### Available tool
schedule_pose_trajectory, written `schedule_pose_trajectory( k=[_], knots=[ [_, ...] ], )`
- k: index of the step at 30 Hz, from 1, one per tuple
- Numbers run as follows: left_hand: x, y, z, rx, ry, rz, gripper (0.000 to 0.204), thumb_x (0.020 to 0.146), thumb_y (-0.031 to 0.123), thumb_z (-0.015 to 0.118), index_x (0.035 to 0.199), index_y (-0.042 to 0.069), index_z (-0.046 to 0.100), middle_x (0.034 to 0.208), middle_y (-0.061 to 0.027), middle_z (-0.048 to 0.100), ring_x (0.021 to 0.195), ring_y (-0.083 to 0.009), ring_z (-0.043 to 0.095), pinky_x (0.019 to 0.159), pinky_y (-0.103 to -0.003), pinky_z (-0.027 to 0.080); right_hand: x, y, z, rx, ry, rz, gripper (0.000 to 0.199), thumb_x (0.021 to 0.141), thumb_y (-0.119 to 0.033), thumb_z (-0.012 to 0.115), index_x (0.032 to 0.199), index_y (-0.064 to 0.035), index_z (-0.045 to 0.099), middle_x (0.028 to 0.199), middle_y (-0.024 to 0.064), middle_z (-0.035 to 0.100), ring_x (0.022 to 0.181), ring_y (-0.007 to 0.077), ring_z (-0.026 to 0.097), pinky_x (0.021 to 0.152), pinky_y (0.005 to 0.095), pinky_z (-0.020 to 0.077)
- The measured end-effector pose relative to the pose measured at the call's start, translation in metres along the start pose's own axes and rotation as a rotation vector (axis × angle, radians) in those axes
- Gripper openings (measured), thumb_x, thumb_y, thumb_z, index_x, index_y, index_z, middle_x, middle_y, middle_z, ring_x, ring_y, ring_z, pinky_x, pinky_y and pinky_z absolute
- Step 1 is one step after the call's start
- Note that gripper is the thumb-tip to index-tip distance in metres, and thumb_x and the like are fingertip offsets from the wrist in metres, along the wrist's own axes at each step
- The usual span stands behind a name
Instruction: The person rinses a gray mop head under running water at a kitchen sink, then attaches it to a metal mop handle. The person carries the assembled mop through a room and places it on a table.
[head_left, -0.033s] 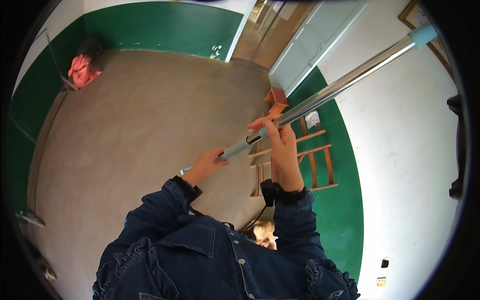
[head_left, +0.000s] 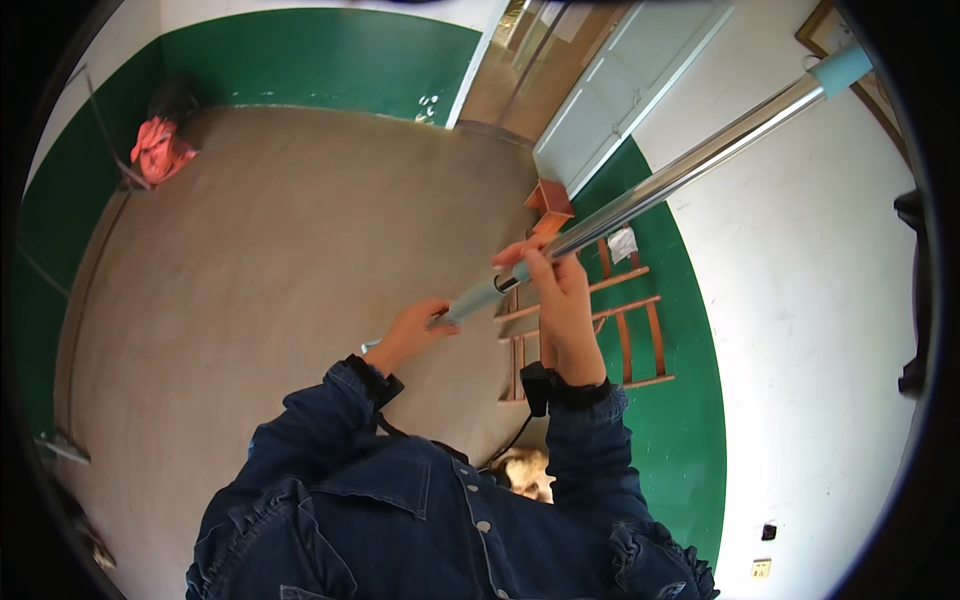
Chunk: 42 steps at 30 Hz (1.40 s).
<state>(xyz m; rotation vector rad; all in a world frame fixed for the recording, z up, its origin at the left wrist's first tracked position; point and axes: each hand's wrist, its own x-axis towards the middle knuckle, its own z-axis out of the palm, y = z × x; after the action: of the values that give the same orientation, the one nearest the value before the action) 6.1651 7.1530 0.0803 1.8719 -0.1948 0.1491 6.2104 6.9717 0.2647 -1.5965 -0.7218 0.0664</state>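
A long metal pole [head_left: 690, 165] with pale blue-grey fittings slants from the lower middle up to the far right. My left hand [head_left: 410, 335] is wrapped round its blue-grey grip [head_left: 473, 303] near the lower end. Farther up, my right hand [head_left: 560, 285] pinches the pole around a small blue-grey collar [head_left: 521, 270], with thumb and fingers on either side. A short stretch of bare tube shows between grip and collar. The upper end carries a light blue sleeve [head_left: 840, 70]; whatever lies beyond it is out of the picture.
Wooden chairs or racks [head_left: 630, 340] stand by the green and white wall at right, beside a reddish wooden stool [head_left: 550, 203]. Beyond them a pale blue door [head_left: 625, 95] stands ajar. A pink-red bag [head_left: 158, 152] lies in the far left corner.
The view has shifted very slightly, so the room sits a little lower in it. Both hands keep their hold on the pole.
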Motion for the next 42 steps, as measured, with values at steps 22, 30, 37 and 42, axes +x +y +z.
schedule_pose_trajectory(
  k=[22,30,37,42],
  knots=[
    [0.626,-0.144,-0.043,-0.057,0.047,-0.036,0.033,0.089,0.019,0.069,0.116,0.003,0.058,0.100,-0.0094,0.063,0.093,-0.0204,0.059,0.084,-0.033,0.046,0.542,0.309,-0.231,0.032,0.185,-0.048,0.017,0.093,-0.010,0.064,0.109,-0.0040,0.062,0.102,0.0027,0.064,0.090,0.0107,0.059,0.083,0.0273,0.0476],
    [0.895,-0.237,-0.077,-0.147,-0.039,-0.059,0.032,0.091,0.021,0.066,0.117,0.004,0.057,0.100,-0.0127,0.064,0.092,-0.0224,0.061,0.082,-0.034,0.047,0.786,0.428,-0.309,-0.043,0.250,0.080,0.015,0.092,-0.016,0.068,0.099,-0.0040,0.063,0.084,-0.0015,0.061,0.077,0.0067,0.057,0.070,0.0245,0.0475],
    [1.119,-0.253,-0.085,-0.091,-0.166,-0.076,0.023,0.095,0.014,0.061,0.116,0.004,0.057,0.103,-0.0062,0.065,0.096,-0.0165,0.061,0.088,-0.032,0.047,0.955,0.480,-0.407,-0.107,0.275,0.109,0.014,0.092,-0.014,0.067,0.101,-0.0039,0.063,0.085,-0.0026,0.059,0.078,0.0048,0.053,0.070,0.0215,0.0439],
    [1.282,-0.310,-0.072,-0.125,-0.159,0.014,0.029,0.094,0.019,0.063,0.118,0.004,0.054,0.100,-0.0121,0.065,0.093,-0.0243,0.062,0.085,-0.035,0.047,1.079,0.565,-0.483,-0.085,0.248,0.055,0.015,0.093,-0.014,0.066,0.103,-0.0031,0.064,0.089,-0.0007,0.062,0.082,0.0073,0.057,0.076,0.0247,0.0472]
  ],
)
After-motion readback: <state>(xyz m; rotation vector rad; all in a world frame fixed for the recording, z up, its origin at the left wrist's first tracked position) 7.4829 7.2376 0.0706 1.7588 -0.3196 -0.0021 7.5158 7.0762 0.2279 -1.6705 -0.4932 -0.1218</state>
